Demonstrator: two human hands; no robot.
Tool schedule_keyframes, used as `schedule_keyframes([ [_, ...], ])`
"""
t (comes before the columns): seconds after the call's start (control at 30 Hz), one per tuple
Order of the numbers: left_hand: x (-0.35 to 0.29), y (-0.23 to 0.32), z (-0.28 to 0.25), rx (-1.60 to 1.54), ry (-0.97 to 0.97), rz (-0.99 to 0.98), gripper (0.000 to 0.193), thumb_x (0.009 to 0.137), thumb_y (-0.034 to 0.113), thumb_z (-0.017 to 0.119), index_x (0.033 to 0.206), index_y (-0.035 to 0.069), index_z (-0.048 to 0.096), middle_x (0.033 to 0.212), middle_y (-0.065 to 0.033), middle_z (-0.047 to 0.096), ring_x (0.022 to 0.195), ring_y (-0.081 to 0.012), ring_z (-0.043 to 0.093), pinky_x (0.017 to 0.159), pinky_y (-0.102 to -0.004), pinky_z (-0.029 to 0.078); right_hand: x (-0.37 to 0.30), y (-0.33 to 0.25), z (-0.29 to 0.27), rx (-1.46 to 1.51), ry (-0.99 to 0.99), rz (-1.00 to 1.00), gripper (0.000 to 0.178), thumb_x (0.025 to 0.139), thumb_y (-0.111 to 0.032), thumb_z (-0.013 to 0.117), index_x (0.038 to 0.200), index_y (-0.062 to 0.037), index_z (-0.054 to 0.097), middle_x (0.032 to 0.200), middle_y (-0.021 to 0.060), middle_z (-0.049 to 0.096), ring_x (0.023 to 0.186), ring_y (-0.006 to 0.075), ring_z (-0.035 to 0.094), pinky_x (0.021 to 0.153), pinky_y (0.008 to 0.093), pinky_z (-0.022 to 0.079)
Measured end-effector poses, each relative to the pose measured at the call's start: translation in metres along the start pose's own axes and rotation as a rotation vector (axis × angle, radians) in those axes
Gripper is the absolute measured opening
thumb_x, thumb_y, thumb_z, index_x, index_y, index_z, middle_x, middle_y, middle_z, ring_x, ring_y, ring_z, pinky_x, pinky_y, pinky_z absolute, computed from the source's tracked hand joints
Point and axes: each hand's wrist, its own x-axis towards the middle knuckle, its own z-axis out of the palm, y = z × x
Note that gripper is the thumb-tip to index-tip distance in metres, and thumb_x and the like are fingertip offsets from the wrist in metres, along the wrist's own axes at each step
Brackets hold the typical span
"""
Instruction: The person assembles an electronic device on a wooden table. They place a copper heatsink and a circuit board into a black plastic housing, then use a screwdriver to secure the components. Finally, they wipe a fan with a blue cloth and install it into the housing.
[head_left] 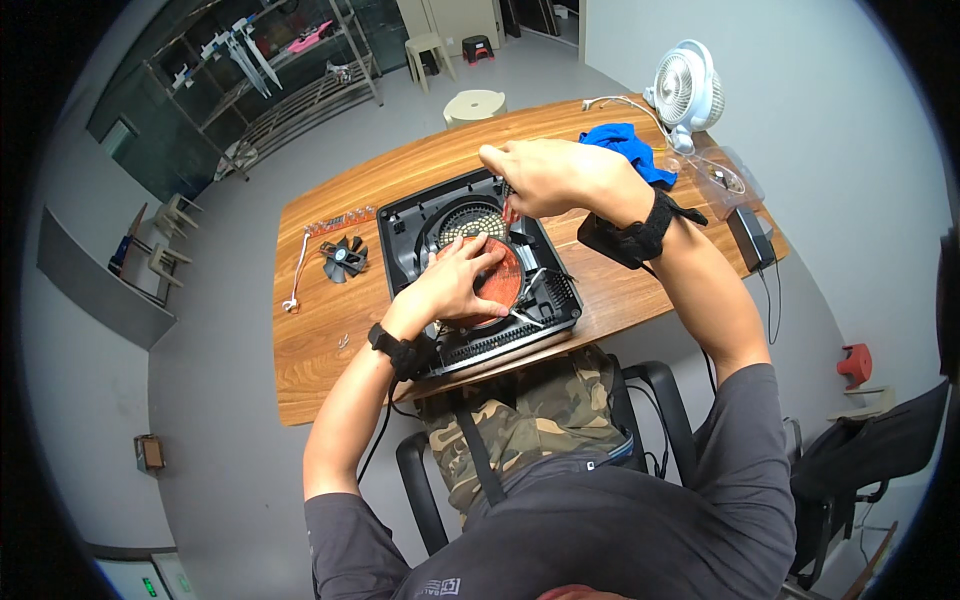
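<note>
A black appliance housing lies open on the wooden table in front of me, like the base of an induction cooker. Inside it sits a round copper coil with a dark rim, nearer to me than a round vent grille. My left hand rests across the coil with spread fingers, hiding part of it. Over the housing's far right side, my right hand is closed round a slim red-and-dark tool, mostly hidden by the fingers. Wires and a small metal part lie right of the coil.
Left of the housing lie a black fan rotor, a strip of small reddish parts, a white cable and several screws. A blue cloth, a white desk fan and a black box stand to the right.
</note>
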Motion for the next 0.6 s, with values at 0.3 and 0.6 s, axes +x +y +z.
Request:
schedule_keyframes([
  [0.3,-0.001,0.007,-0.006,0.008,-0.059,-0.032,0.103,0.071,0.066,0.084,0.153,0.016,0.050,0.164,-0.0221,0.032,0.152,-0.0477,0.027,0.121,-0.0594,0.030,0.010,-0.013,0.003,-0.083,0.038,0.096,0.046,0.096,-0.041,0.064,0.100,0.0049,0.066,0.079,0.0264,0.070,0.080,0.0433,0.071,0.074,0.0489,0.059],
  [0.6,0.000,0.006,-0.006,0.002,-0.050,-0.030,0.102,0.071,0.066,0.084,0.153,0.016,0.049,0.165,-0.0226,0.031,0.152,-0.0474,0.026,0.121,-0.0600,0.029,-0.001,-0.004,-0.004,0.054,0.021,0.047,0.043,0.099,-0.038,0.060,0.110,0.0029,0.053,0.078,0.0242,0.071,0.079,0.0476,0.069,0.073,0.0528,0.057],
])
